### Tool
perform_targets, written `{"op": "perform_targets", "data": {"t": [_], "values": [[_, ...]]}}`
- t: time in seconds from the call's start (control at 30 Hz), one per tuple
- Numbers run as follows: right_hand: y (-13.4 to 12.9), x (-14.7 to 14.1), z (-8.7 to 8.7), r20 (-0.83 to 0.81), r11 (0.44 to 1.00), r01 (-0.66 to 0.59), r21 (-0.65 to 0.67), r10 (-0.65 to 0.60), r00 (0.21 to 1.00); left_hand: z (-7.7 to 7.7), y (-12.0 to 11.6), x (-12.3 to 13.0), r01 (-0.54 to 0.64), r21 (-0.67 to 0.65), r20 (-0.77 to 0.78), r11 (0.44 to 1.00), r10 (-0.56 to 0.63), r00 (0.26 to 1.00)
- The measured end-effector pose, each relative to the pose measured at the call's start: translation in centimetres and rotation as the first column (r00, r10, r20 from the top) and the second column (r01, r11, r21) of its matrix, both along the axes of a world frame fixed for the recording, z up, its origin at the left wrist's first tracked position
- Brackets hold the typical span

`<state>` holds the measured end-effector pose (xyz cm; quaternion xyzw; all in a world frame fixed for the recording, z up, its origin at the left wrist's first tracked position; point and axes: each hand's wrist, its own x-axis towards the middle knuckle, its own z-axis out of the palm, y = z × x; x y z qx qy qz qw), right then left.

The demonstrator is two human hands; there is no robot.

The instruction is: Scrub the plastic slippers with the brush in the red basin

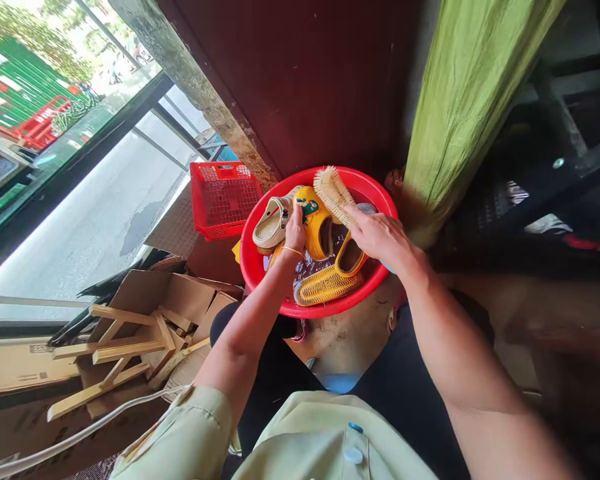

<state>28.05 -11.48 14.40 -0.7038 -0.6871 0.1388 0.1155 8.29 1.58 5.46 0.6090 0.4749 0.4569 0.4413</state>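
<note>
A round red basin (383,195) with soapy-looking water and shoes in it stands before my knees. My left hand (295,230) is closed on a yellow slipper (317,235) with a green picture on its upper. In my right hand (375,233) is a scrubbing brush (333,190), its pale bristles facing up and left, near the yellow slipper. Below lies another yellow slipper (330,283) with its ridged sole turned up. A beige clog (271,227) rests against the basin's left side. My fingers hide part of the brush's handle.
Behind the basin's left side is a red plastic crate (225,197). Cardboard boxes (180,293) and an upturned wooden stool (115,347) lie at the left. A green curtain (473,100) hangs at the right, beside a dark red panel (320,80).
</note>
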Motion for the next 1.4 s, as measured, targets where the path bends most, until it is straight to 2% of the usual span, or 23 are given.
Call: {"op": "perform_targets", "data": {"t": [0.07,0.17,0.23,0.33,0.37,0.43,0.5,0.53,0.57,0.63,0.7,0.73,0.8,0.87,0.93,1.03,1.23,1.3,1.4], "values": [[0.2,-0.1,-0.3,0.011,1.0,-0.014,-0.021,0.014,1.0,-2.1,0.0,1.3,0.009,-0.136,0.026,0.991,-0.005,1.0],[0.5,-0.2,-0.7,0.032,0.999,-0.024,-0.048,0.025,0.999,-3.7,0.0,2.2,0.035,-0.131,-0.067,0.991,-0.045,0.997],[0.6,-0.3,-0.7,0.045,0.997,-0.036,-0.069,0.04,0.998,-3.5,0.2,1.3,0.043,-0.057,-0.187,0.997,-0.053,0.981],[0.9,-0.7,-0.5,0.055,0.994,-0.063,-0.091,0.068,0.996,-1.9,0.6,-2.6,0.038,0.045,-0.427,0.998,-0.015,0.904],[1.0,-0.9,-0.4,0.057,0.993,-0.074,-0.094,0.079,0.995,-1.3,0.6,-4.4,0.048,0.06,-0.547,0.997,-0.007,0.837],[1.3,-1.7,-0.5,0.056,0.989,-0.109,-0.101,0.115,0.992,-0.6,0.2,-8.1,0.059,0.032,-0.777,0.998,-0.013,0.629],[1.5,-2.7,-0.9,0.05,0.981,-0.155,-0.112,0.162,0.986,-0.9,-0.7,-11.0,0.034,-0.116,-0.906,0.993,-0.12,0.405],[1.7,-3.3,-1.2,0.042,0.976,-0.184,-0.12,0.19,0.981,-1.4,-1.2,-12.0,0.003,-0.185,-0.925,0.983,-0.175,0.337],[1.8,-4.0,-1.6,0.032,0.969,-0.211,-0.129,0.217,0.976,-2.2,-1.6,-12.6,-0.021,-0.232,-0.928,0.973,-0.214,0.306],[1.9,-5.3,-2.5,0.014,0.956,-0.253,-0.149,0.258,0.966,-3.9,-2.0,-13.1,-0.044,-0.261,-0.912,0.964,-0.232,0.338],[2.0,-6.2,-3.3,0.014,0.949,-0.259,-0.179,0.266,0.964,-5.2,-1.8,-13.1,-0.063,-0.247,-0.874,0.967,-0.194,0.445],[2.2,-6.4,-3.7,0.025,0.948,-0.249,-0.198,0.259,0.966,-5.5,-1.4,-13.0,-0.081,-0.25,-0.835,0.965,-0.172,0.523],[2.6,-6.4,-4.4,0.05,0.948,-0.22,-0.23,0.237,0.97,-5.5,-0.6,-13.1,-0.112,-0.307,-0.682,0.945,-0.137,0.718],[3.2,-6.1,-4.8,0.052,0.947,-0.21,-0.242,0.229,0.972,-4.9,-0.1,-13.3,-0.075,-0.425,-0.432,0.902,-0.129,0.893],[3.8,-6.1,-5.1,0.018,0.955,-0.201,-0.216,0.21,0.978,-4.1,-0.1,-13.4,-0.012,-0.53,-0.2,0.848,-0.111,0.974],[3.8,-7.2,-5.4,-0.048,0.976,-0.151,-0.159,0.145,0.988,-3.2,-0.8,-13.1,0.025,-0.588,-0.027,0.808,-0.051,0.998],[1.3,-11.1,-5.3,-0.095,0.947,-0.271,-0.171,0.258,0.961,-1.7,-3.2,-11.2,0.024,-0.445,0.121,0.895,0.034,0.992],[1.8,-11.1,-5.2,-0.043,0.97,-0.177,-0.17,0.172,0.984,-1.2,-4.1,-10.5,0.067,-0.418,0.154,0.906,-0.002,0.988],[3.6,-10.1,-4.9,0.005,0.988,-0.027,-0.15,0.028,1.0,-0.5,-4.9,-9.5,0.143,-0.429,0.182,0.892,-0.07,0.981]]}}
